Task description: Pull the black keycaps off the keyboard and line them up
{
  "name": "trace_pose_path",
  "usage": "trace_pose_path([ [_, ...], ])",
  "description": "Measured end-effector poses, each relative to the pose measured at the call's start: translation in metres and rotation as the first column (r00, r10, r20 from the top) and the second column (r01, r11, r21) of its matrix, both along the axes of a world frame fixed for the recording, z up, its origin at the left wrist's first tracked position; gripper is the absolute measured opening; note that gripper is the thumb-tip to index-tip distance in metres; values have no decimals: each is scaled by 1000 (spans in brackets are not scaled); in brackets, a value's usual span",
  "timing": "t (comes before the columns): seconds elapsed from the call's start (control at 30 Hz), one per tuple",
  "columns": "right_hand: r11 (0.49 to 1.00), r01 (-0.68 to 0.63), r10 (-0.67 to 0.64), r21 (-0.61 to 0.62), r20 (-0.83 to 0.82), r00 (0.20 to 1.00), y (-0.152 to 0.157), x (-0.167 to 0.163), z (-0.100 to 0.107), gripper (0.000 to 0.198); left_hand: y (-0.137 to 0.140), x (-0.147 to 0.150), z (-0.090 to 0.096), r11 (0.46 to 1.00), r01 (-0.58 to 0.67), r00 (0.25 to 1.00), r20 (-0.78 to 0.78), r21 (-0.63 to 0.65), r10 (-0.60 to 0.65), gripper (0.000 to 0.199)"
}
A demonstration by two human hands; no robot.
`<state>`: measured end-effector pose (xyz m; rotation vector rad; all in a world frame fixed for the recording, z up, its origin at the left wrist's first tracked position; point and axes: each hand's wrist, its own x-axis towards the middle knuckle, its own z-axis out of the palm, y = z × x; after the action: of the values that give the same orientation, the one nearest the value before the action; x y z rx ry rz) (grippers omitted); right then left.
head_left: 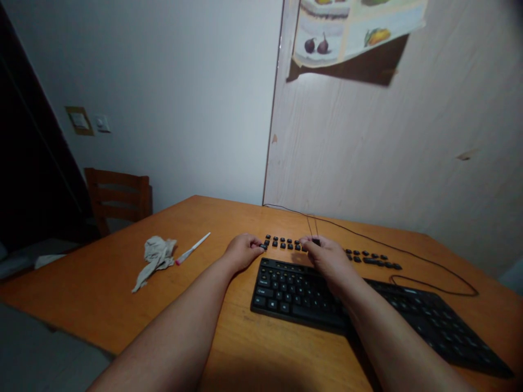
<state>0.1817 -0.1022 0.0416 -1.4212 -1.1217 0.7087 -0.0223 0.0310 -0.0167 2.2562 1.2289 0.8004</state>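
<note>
My left hand (244, 251) rests on the table at the left end of the rows of loose black keycaps (283, 246). Its thumb and fingertips are closed on a small black keycap (263, 246). Over the back edge of the black keyboard (292, 310), my right hand (329, 260) grips a wire keycap puller (316, 242), whose two thin prongs point away toward the wall. The keyboard lies nearest to my right hand, and my right forearm crosses it, hiding its middle. Several top-row positions on the keyboard appear to lack caps.
A crumpled cloth (158, 258) and a white brush with a pinkish end (194, 248) lie to the left on the wooden table (122, 310). The keyboard's cable (368, 235) runs along the back and loops at right. Behind stand a wooden chair (118, 196) and the wall (196, 109).
</note>
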Motion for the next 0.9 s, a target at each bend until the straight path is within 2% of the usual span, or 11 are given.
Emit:
trace_pose_path([
  [0.37, 1000, -12, 12, -8, -13, 1000, 4, 2, -8, 24, 6, 0, -9, 997, 12, 997, -82, 75, -6, 23],
  [0.53, 1000, -25, 25, 10, -2, 1000, 4, 2, -7, 25, 4, 0, -6, 999, -14, 995, -102, 43, 19, 23],
  [0.9, 1000, -23, 23, 15, 7, 1000, 1, -1, -3, 27, 4, -1, -4, 998, 25, 994, -104, 63, -19, 25],
])
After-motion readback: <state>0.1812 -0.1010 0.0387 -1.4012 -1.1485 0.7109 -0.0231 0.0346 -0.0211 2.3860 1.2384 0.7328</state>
